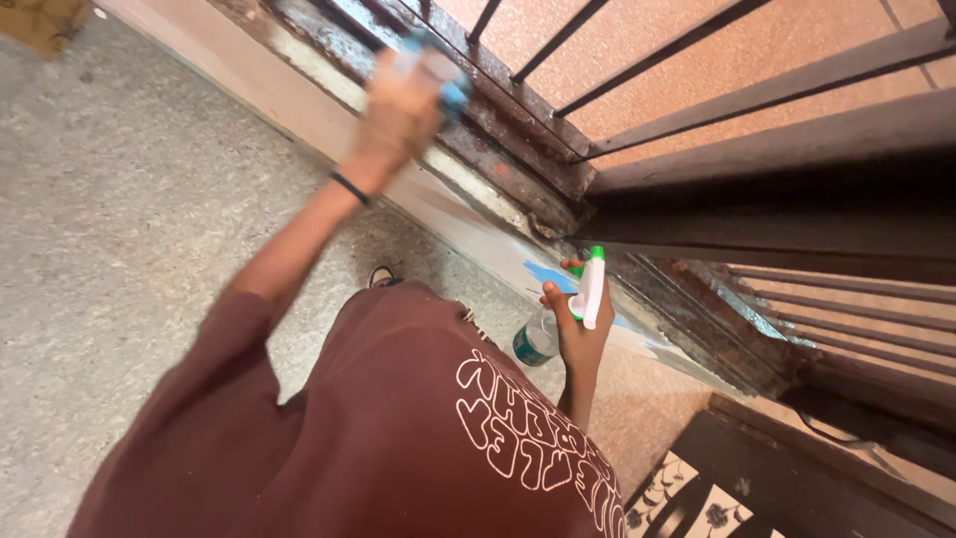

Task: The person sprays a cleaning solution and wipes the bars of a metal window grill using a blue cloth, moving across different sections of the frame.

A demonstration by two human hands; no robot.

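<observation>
My left hand is raised and blurred, closed on a blue cloth pressed against the rusty, worn window sill below dark metal bars. A thin black band circles that wrist. My right hand is lower and close to my body. It grips a spray bottle with a white and green trigger head and a clear body with a teal label. The nozzle points up toward the sill.
A grey speckled floor fills the left. Dark window bars stand in front of a reddish surface at top right. A blue patch lies on the ledge. Patterned tiles show at bottom right. My maroon shirt fills the lower middle.
</observation>
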